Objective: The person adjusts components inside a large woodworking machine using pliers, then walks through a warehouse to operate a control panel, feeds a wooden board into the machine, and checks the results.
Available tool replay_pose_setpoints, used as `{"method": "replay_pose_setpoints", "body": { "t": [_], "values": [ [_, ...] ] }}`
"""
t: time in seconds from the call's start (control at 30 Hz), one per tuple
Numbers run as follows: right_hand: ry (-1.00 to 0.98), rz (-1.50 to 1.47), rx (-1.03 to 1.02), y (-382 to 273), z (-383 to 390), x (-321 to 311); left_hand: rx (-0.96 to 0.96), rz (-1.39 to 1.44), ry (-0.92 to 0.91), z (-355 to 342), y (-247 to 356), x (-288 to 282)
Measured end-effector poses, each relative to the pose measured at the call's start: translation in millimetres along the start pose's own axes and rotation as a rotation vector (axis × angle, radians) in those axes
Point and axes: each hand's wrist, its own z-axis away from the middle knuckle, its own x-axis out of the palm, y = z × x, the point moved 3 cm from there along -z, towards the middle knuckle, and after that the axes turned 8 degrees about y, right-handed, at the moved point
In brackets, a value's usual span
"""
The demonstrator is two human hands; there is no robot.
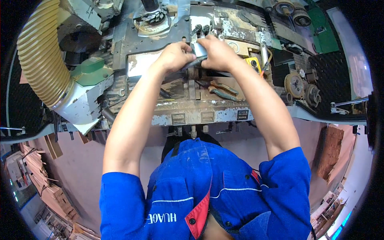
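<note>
Both my hands meet over the bed of a machine. My left hand (175, 57) is closed, its fingers bent around one end of a dark bar-shaped piece (194, 63). My right hand (219, 52) closes on the other end of it. Between the hands a shiny flat metal face (200, 49) shows; whether it belongs to the dark piece I cannot tell. Fingers hide much of both, and there is some motion blur. Just below the hands, pliers with worn handles (224, 91) lie on the machine bed (188, 106).
A toothed cutter head (153, 17) stands beyond my left hand. A ribbed yellow hose (40, 52) runs down the left side, near a wrench (116, 92). Right of my right hand is a small yellow device (253, 64); farther right, round wheels (296, 84).
</note>
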Motion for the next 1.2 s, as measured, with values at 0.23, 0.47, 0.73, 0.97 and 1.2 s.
{"method": "replay_pose_setpoints", "body": {
  "t": [0.23,0.47,0.73,0.97,1.2],
  "values": [
    [0.101,-0.132,0.193,-37,103,50,0.057,-0.063,-0.222,68,-29,28],
    [0.118,-0.276,0.258,-46,143,95,0.05,-0.092,-0.287,99,-54,59],
    [0.168,-0.236,0.223,-45,124,105,0.105,-0.101,-0.188,86,-72,59],
    [0.186,-0.319,0.26,-43,124,103,0.177,-0.209,-0.149,85,-56,55],
    [0.22,-0.089,0.09,-38,66,29,0.11,-0.056,0.023,59,-25,25]
  ]
}}
